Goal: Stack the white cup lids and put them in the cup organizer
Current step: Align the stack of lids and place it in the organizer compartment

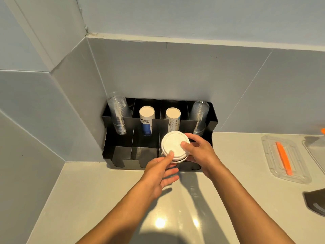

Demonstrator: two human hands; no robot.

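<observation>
A stack of white cup lids (173, 144) is held between both hands over the front row of the black cup organizer (116, 155), above its third front compartment from the left. My left hand (158, 171) grips the stack's near edge with thumb on top. My right hand (198, 152) holds its right side, thumb pressed on the top lid. The lower part of the stack is hidden by my fingers.
In the organizer's back row stand two stacks of clear plastic cups (118, 115) (198, 115) and two stacks of paper cups (146, 120) (173, 118). A clear tray (270, 155) with an orange tool (284, 159) lies on the counter at right. A dark object (314, 201) sits at the right edge.
</observation>
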